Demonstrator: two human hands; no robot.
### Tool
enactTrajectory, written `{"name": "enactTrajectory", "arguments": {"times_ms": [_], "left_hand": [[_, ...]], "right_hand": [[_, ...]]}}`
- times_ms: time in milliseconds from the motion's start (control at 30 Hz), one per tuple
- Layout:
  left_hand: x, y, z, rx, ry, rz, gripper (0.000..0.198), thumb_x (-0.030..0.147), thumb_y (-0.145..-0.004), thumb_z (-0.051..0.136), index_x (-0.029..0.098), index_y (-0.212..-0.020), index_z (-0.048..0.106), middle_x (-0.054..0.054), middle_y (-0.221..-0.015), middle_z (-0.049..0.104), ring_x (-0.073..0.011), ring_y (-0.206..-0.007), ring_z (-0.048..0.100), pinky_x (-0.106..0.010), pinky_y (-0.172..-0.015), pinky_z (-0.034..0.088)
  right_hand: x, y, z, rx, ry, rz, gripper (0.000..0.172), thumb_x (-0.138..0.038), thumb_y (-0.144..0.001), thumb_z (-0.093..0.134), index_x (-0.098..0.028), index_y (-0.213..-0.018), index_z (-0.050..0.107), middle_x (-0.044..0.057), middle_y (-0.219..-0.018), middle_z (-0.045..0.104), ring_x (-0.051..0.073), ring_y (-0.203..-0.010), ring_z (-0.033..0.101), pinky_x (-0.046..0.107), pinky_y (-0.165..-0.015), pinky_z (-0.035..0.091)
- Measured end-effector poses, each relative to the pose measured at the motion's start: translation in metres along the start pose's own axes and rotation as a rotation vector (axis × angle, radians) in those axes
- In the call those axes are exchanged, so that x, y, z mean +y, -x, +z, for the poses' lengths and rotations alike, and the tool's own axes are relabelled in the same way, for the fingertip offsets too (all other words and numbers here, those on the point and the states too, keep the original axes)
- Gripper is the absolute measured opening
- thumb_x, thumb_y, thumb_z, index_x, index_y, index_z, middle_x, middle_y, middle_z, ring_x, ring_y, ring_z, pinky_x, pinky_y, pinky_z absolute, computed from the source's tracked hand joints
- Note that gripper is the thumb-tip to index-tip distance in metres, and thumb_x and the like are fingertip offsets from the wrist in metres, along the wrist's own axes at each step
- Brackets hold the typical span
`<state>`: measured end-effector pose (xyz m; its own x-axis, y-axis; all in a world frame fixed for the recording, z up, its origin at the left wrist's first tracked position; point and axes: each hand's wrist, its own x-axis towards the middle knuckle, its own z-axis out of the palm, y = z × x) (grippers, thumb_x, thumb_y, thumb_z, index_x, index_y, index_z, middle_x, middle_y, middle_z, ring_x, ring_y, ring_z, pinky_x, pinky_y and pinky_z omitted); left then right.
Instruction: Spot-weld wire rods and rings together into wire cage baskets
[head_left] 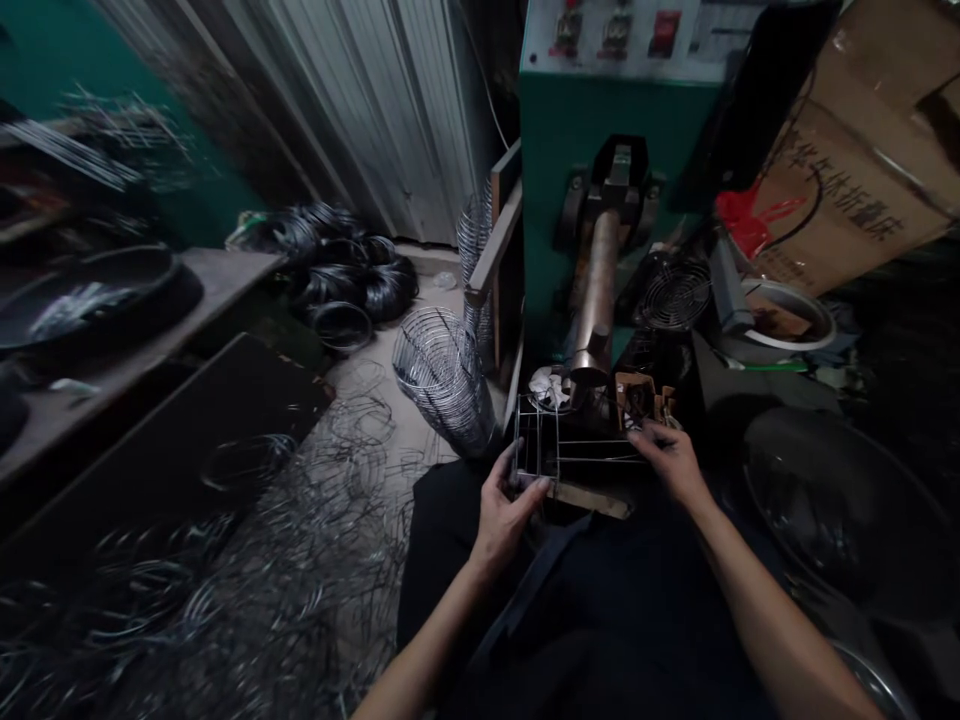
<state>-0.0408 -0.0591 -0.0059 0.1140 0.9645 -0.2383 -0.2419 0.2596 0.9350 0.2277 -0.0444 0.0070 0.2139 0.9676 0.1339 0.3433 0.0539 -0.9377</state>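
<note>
A small wire frame (558, 440) of thin metal rods is held low in front of the machine. My left hand (504, 510) grips its boxy left end, thumb on the near side and fingers behind. Two long rods stretch rightward from that end to my right hand (671, 462), whose thumb and fingers are closed around their tips. Just above the frame sits the machine's thick metal arm (598, 290), its blunt end pointing down toward me. A flat wooden strip (594, 499) lies under the rods, close to my lap.
Left of my knees stands a tall stack of wire baskets (442, 375). Loose wire rings (322, 500) cover the floor, and black wire coils (341, 260) lie by the wall. A metal bowl (787, 320) and a dark round pan (840, 500) are at right, beside the green machine (555, 200).
</note>
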Motion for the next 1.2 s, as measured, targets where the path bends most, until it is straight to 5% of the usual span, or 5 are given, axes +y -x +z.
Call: {"name": "enactTrajectory", "arguments": {"times_ms": [900, 1200], "left_hand": [[0.011, -0.023, 0.023, 0.010, 0.037, 0.007, 0.085, 0.038, -0.069, 0.085, 0.013, -0.142, 0.049, 0.008, -0.059, 0.050, -0.0067, -0.052, 0.047, -0.018, -0.052, 0.042], [0.012, -0.025, 0.030, -0.008, 0.077, -0.016, 0.089, 0.040, -0.069, 0.084, 0.013, -0.144, 0.045, 0.010, -0.055, 0.049, -0.0057, -0.038, 0.043, -0.019, -0.040, 0.039]], "right_hand": [[0.016, -0.042, -0.013, -0.050, -0.018, 0.042, 0.058, -0.058, -0.077, 0.071, -0.021, -0.054, 0.034, -0.004, -0.060, 0.029, 0.011, -0.058, 0.027, 0.027, -0.056, 0.022], [0.018, -0.046, -0.017, -0.029, 0.005, 0.057, 0.061, -0.064, -0.074, 0.071, -0.021, -0.054, 0.033, -0.004, -0.058, 0.029, 0.011, -0.056, 0.027, 0.026, -0.054, 0.022]]}}
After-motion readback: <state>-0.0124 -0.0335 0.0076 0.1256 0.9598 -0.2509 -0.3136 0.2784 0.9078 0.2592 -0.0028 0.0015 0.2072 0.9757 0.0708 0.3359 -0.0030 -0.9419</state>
